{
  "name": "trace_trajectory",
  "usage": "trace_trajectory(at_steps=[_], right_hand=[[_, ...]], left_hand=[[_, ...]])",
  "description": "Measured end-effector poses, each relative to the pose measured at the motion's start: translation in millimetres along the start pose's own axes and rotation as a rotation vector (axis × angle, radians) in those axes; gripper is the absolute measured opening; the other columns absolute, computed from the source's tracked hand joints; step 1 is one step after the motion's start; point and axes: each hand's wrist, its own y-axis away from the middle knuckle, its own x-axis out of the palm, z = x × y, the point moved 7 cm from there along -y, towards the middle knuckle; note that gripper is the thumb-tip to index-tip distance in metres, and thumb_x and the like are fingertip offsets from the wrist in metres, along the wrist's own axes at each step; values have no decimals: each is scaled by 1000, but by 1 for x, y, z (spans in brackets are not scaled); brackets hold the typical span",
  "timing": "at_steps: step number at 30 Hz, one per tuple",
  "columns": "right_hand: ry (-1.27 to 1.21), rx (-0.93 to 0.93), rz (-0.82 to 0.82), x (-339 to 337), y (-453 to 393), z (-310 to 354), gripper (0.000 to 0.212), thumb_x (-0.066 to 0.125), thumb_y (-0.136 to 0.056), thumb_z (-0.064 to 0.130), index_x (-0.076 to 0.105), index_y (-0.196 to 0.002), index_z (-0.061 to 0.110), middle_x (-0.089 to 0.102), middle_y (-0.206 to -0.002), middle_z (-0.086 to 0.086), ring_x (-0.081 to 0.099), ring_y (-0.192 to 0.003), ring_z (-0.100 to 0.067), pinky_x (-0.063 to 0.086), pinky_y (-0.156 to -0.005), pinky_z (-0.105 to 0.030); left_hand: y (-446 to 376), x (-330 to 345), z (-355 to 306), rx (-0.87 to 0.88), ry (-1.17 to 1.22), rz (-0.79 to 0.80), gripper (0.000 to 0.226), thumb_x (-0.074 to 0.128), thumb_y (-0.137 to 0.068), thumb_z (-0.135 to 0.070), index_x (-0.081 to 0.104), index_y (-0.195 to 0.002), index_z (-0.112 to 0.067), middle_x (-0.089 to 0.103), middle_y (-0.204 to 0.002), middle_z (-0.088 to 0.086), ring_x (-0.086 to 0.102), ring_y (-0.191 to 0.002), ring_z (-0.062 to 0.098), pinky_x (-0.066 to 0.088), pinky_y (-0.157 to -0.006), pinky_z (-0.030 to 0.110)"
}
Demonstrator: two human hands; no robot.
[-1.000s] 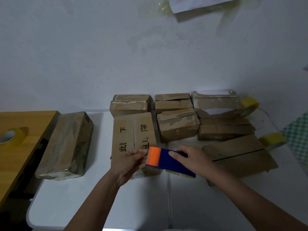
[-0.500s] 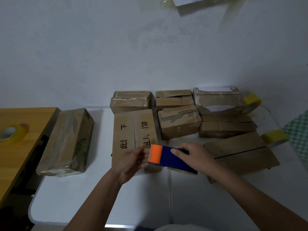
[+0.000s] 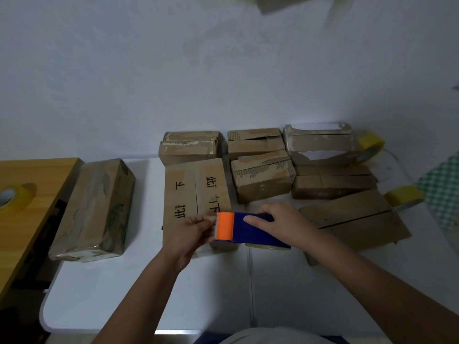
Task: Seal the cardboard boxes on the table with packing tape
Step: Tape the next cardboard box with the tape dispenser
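Right hand [image 3: 280, 225] is gripping the blue tape dispenser [image 3: 250, 230] just above the lettered box [image 3: 196, 194]; left hand [image 3: 196, 232] is pinching at its orange end, probably freeing tape. Next: stick it across that box's seam.

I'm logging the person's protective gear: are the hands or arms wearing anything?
Nothing visible. The left hand and right hand are bare, with no gloves, rings or watch showing. Both forearms are bare to the frame's bottom edge; no sleeves appear.

Head view, close, looking down-forward over table [image 3: 124, 306].
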Motion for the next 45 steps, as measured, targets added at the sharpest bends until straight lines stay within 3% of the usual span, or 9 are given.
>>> trace_trajectory(at_steps=[4,8,11,15,21,24,28,34,45], right_hand=[[32,-31,34,-3,-4,4,42,47,-88,65,61,-91,25,64,-85,8,61,-78,-4,51,-69,-23],[106,-2,81,-23,1,-13,41,48,-89,62,63,-95,24,65,-89,6,62,-80,-6,53,-76,-26],[154,22,115,-29,3,-23,42,49,-90,59,63,-102,21,65,-91,8,60,-83,-4,50,-77,-22],[233,31,82,-20,-5,-21,50,45,-87,67,64,-92,21,63,-83,9,58,-78,-4,44,-69,-20],[269,49,14,-17,-4,-27,50,47,-84,71,62,-90,23,64,-84,8,57,-76,-4,47,-68,-20],[250,34,17,-13,-3,-27,51,47,-84,69,63,-92,22,65,-86,6,59,-78,-7,50,-72,-23],[277,1,18,-15,-1,-30,51,46,-86,68,63,-93,20,65,-88,6,56,-74,-3,43,-64,-17],[253,-28,61,-14,-6,-25,65,34,-73,79,62,-93,24,67,-87,8,61,-78,-5,50,-75,-24],[225,-43,113,-11,-10,-25,46,48,-89,61,64,-94,18,67,-89,6,60,-79,-3,48,-72,-20]], left_hand=[[2,-7,2,-3,95,-42,16,54,-99,-12,68,-98,-3,69,-84,12,63,-77,18,55,-64,22],[8,-78,1,38,224,-289,15,55,-97,-5,66,-104,3,67,-84,11,61,-75,15,57,-64,19],[16,-102,14,14,161,-242,21,54,-99,-15,67,-103,1,65,-92,17,63,-78,17,58,-71,22],[16,-94,30,4,46,-292,43,50,-99,-44,68,-98,-4,69,-91,16,65,-86,24,54,-81,32],[17,-99,41,138,-10,-478,20,67,-93,-22,64,-83,-5,65,-89,12,58,-86,25,53,-88,41],[20,-103,44,153,61,-490,19,67,-93,-18,65,-90,1,65,-91,11,59,-86,21,52,-85,34],[18,-120,48,129,55,-505,21,68,-92,-20,68,-93,1,63,-90,15,56,-84,24,51,-86,33],[16,-131,43,139,104,-493,19,66,-93,-15,67,-95,3,62,-87,11,56,-79,18,49,-89,32],[11,-140,57,161,104,-504,22,64,-94,-15,65,-95,6,62,-86,12,55,-81,20,48,-83,30]])
